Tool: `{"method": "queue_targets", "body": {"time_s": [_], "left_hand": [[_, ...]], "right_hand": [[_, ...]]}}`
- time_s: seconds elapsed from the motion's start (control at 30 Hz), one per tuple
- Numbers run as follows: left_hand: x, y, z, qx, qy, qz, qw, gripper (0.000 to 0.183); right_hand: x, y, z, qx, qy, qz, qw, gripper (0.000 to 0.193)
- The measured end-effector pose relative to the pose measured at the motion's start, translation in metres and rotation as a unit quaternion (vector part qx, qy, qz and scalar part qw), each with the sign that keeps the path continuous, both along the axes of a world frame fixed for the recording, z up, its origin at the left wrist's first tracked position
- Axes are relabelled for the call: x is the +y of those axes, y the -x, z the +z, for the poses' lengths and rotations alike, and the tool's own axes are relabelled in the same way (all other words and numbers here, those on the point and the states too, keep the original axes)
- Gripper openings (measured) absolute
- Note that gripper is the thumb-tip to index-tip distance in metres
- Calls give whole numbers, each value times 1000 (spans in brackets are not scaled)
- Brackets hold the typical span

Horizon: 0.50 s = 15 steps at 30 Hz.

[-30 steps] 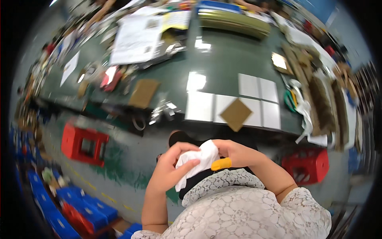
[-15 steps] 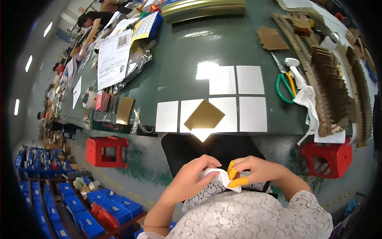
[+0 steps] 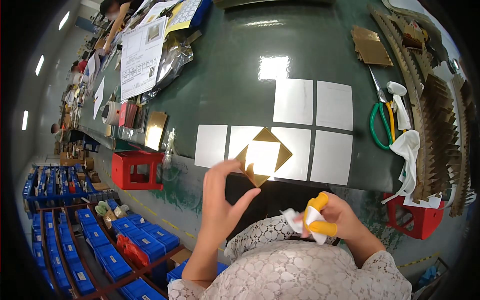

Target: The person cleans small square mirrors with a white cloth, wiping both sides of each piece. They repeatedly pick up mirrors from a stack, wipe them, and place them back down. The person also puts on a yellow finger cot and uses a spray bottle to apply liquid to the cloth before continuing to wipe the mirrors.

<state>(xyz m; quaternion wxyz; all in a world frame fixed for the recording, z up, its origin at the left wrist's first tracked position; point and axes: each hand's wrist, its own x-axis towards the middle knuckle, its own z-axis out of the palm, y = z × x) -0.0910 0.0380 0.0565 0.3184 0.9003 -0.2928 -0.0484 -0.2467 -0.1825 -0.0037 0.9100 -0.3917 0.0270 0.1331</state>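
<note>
A gold, mirror-like square plate (image 3: 284, 154) lies turned cornerwise on the white cards at the table's near edge, bright with reflected light. My left hand (image 3: 218, 202) has come to its near-left side, thumb and forefinger spread around that corner. Whether the fingertips touch the plate I cannot tell. Lower right, in front of my body, my right hand (image 3: 334, 216) pinches a crumpled white cloth (image 3: 314, 218). Yellow finger covers sit on two of its fingers. Several white rectangular cards (image 3: 331, 156) lie in two rows beneath and beyond the plate.
Green-handled scissors (image 3: 381, 125) and a white rag (image 3: 407, 150) lie on the right, beside brown serrated strips (image 3: 435, 130). Farther back are small brown sheets (image 3: 372, 47). Papers (image 3: 142, 60) and a gold piece (image 3: 155, 131) lie left. Red stools (image 3: 135, 170) stand below the table edge.
My left hand has let go of the white cloth and moved forward to the gold plate. My right hand keeps the cloth and has shifted right. The view has moved a little.
</note>
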Motion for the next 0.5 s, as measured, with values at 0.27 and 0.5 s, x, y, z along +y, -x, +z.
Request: {"method": "queue_targets", "body": {"time_s": [0.27,0.5], "left_hand": [[-4,-11,-21,-76,-87,-25,993,95],[-16,-13,-26,-63,-42,-44,996,91]], "right_hand": [[1,35,23,45,140,-180,973,28],[-7,52,48,78,272,-174,943,21]]}}
